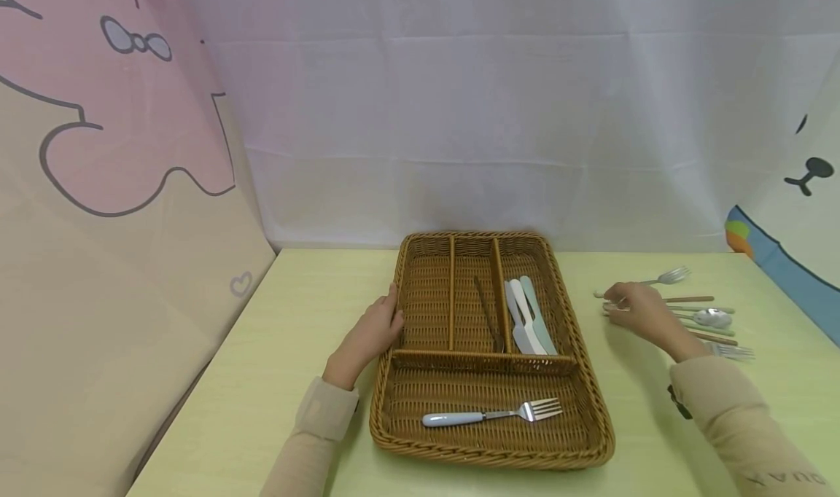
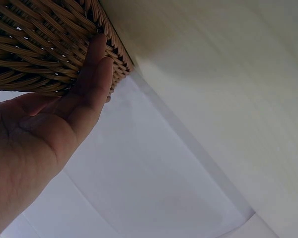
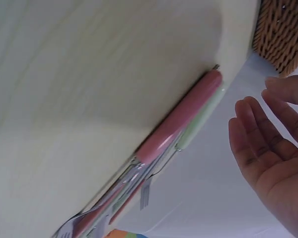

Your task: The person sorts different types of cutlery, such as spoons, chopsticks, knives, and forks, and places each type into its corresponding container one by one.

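Observation:
A brown wicker cutlery basket (image 1: 492,455) with several compartments stands on the table. My left hand (image 1: 367,329) rests on its left side, the fairly straight fingers (image 2: 92,84) against the outer wall and the thumb by the rim. My right hand (image 1: 646,318) hovers over a loose group of cutlery right of the basket. Its fingers are loosely bent, with nothing between them in the right wrist view. Below it lie a red-handled piece (image 3: 181,116) and a green handle (image 3: 201,124). A spoon (image 1: 712,318), one fork (image 1: 674,275) and another fork (image 1: 731,352) show around the hand.
In the basket's right compartment lie several pale knives (image 1: 525,318). A dark slim utensil (image 1: 487,311) leans in the middle one. A white-handled fork (image 1: 459,417) lies across the front compartment. White cloth (image 1: 426,132) hangs behind the pale yellow-green table (image 1: 315,293).

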### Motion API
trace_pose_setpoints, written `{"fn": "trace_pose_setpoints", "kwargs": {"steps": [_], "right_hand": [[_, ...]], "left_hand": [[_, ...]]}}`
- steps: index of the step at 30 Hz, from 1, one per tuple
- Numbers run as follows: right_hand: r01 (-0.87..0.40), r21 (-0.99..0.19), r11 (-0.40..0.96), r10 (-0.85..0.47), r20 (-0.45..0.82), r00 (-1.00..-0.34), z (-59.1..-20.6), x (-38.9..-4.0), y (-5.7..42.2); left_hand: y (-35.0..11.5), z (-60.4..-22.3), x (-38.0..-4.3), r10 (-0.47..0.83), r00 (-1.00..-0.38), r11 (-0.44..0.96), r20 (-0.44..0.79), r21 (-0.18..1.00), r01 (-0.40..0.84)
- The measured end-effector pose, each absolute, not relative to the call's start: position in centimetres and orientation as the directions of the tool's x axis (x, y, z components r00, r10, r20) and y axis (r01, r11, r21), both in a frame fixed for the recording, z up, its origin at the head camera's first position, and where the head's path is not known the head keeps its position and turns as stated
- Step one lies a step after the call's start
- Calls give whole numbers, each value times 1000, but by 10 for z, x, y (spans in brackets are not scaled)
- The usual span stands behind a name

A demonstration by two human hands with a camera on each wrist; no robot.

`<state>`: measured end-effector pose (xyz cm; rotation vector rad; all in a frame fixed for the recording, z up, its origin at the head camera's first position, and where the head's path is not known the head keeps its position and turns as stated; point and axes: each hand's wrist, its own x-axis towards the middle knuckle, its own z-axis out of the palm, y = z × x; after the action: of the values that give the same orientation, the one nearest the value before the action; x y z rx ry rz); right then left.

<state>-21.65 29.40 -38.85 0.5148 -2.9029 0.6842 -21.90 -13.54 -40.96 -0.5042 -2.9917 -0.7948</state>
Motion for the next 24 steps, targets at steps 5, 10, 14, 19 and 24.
{"fn": "trace_pose_setpoints", "kwargs": {"steps": [5, 10, 14, 19, 24], "right_hand": [[-333, -368, 868, -300, 145, -943, -395, -215, 305], [-319, -346, 882, -290, 134, -947, -401, -214, 315], [-289, -351, 890, -259, 131, -957, -405, -213, 320], [-308, -331, 892, -271, 155, -950, -409, -212, 325], [-336, -316, 887, -294, 173, -940, -411, -210, 328]], "left_hand": [[-135, -409, -219, 311, -946, 817, 92, 483, 316], [-135, -409, -220, 312, -946, 818, 93, 479, 317], [-135, -409, -219, 311, -946, 821, 92, 475, 316], [-135, -409, -219, 310, -946, 824, 92, 471, 316], [-135, -409, -219, 313, -945, 822, 90, 472, 317]]}}
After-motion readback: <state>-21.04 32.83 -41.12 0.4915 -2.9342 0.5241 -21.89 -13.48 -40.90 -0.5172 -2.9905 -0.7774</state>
